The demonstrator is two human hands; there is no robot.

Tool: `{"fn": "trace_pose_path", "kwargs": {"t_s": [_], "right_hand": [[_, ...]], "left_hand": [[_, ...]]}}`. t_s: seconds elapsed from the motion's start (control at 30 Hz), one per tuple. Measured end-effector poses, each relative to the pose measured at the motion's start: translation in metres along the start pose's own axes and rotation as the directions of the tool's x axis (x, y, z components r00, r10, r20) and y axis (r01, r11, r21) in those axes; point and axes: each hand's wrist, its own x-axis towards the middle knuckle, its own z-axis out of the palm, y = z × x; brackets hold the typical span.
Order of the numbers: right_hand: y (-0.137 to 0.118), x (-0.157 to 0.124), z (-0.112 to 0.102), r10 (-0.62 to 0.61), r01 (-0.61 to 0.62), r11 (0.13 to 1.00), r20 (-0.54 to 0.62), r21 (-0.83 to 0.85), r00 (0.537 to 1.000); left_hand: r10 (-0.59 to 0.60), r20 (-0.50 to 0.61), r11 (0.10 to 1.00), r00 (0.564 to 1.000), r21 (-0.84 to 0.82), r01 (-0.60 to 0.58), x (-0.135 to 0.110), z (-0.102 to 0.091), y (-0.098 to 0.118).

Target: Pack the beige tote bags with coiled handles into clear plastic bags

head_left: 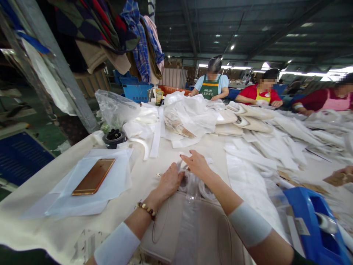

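A beige handbag [165, 228] lies on the cloth-covered table just in front of me, with a clear plastic strip [186, 230] running down its middle. My left hand [169, 180] is at the bag's far edge, its fingers curled closed; what they pinch is hidden. Close beside it, my right hand [197, 163] reaches over with the index finger stretched out toward the left hand and the other fingers bent. Under both hands are white wrapping and a pale looped strap [205, 190]. A small metal piece [159, 175] shows left of my left hand.
A phone [93, 176] rests on white sheets at left. Behind it sits a black tape roll [114, 138]. Plastic-wrapped pieces [190, 116] and stacked beige bags [250, 123] fill the far side. A blue tape dispenser [314, 224] stands at right. Several co-workers sit across the table.
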Motion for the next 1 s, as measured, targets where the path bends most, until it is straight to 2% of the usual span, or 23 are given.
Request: {"fn": "trace_pose_path", "kwargs": {"t_s": [0.1, 0.13, 0.2, 0.3, 0.4, 0.57, 0.73, 0.9, 1.0], "right_hand": [[0.033, -0.019, -0.029, 0.099, -0.101, 0.991, -0.026, -0.088, 0.995], [0.044, -0.024, -0.034, 0.128, -0.129, 0.986, -0.011, -0.104, 0.992], [0.061, -0.03, -0.037, 0.162, -0.158, 0.983, 0.038, -0.097, 0.986], [0.072, -0.033, -0.031, 0.153, -0.152, 0.988, 0.053, -0.021, 0.987], [0.073, -0.036, -0.025, 0.106, -0.105, 0.991, -0.01, 0.086, 0.994], [0.078, -0.045, -0.02, 0.069, -0.037, 0.94, -0.083, 0.338, 0.994], [0.086, -0.044, -0.013, 0.182, -0.086, 0.817, -0.114, 0.57, 0.977], [0.086, -0.039, -0.015, 0.232, -0.153, 0.739, -0.035, 0.657, 0.972], [0.089, -0.036, -0.02, 0.25, -0.234, 0.707, 0.074, 0.667, 0.965]], "left_hand": [[-0.018, -0.104, 0.997, 0.994, 0.073, 0.025, -0.009, -0.003, 0.012], [0.007, -0.156, 0.995, 0.988, 0.099, 0.009, -0.012, -0.003, 0.018], [0.131, -0.224, 0.985, 0.966, 0.142, -0.101, -0.019, -0.002, 0.032], [0.345, -0.186, 0.935, 0.92, 0.155, -0.319, -0.025, 0.008, 0.052], [0.413, -0.097, 0.909, 0.905, 0.109, -0.403, -0.027, 0.025, 0.062], [0.395, -0.068, 0.918, 0.916, 0.053, -0.393, -0.023, 0.044, 0.057], [0.361, -0.073, 0.932, 0.93, 0.059, -0.358, -0.018, 0.039, 0.059], [0.323, -0.046, 0.943, 0.945, 0.101, -0.317, -0.018, 0.034, 0.087], [0.237, -0.048, 0.964, 0.97, 0.135, -0.229, -0.019, 0.04, 0.104]]}}
